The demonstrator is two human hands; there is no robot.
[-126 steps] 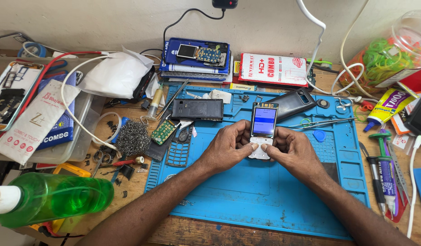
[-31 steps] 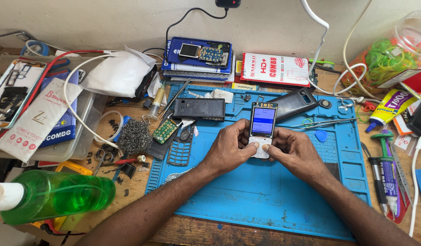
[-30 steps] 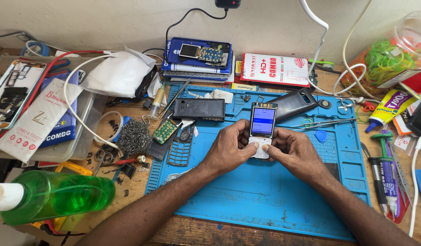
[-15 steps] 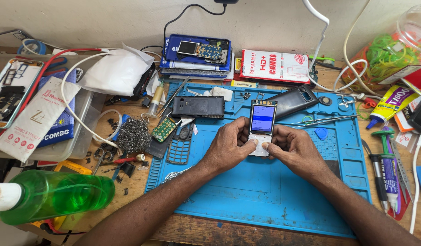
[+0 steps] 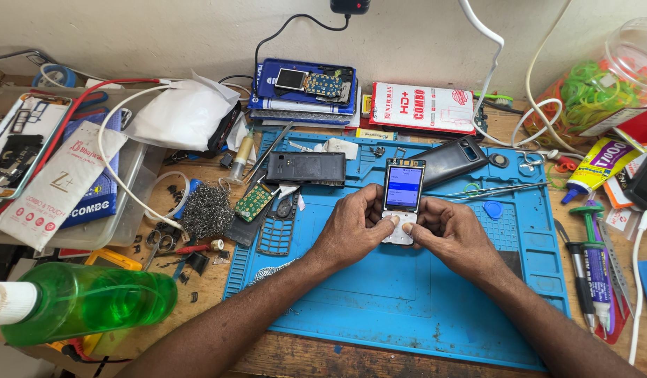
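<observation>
A small bare phone board with a lit blue screen (image 5: 402,187) stands over the blue work mat (image 5: 407,308). My left hand (image 5: 351,227) grips its lower left side and my right hand (image 5: 453,234) grips its lower right. Both thumbs press on the white keypad part (image 5: 398,229) below the screen. A black phone housing (image 5: 306,168) lies just behind my left hand, and a black back cover (image 5: 453,159) lies behind my right.
A green circuit board (image 5: 252,203), a keypad frame (image 5: 276,234) and steel wool (image 5: 206,210) lie left of the mat. A green spray bottle (image 5: 92,301) lies at front left. Glue tubes and screwdrivers (image 5: 596,259) sit at right, packets and boxes (image 5: 421,108) at the back.
Both hands have stayed on the phone board. The thumbs have shifted slightly on the keypad, and the view has drifted a little.
</observation>
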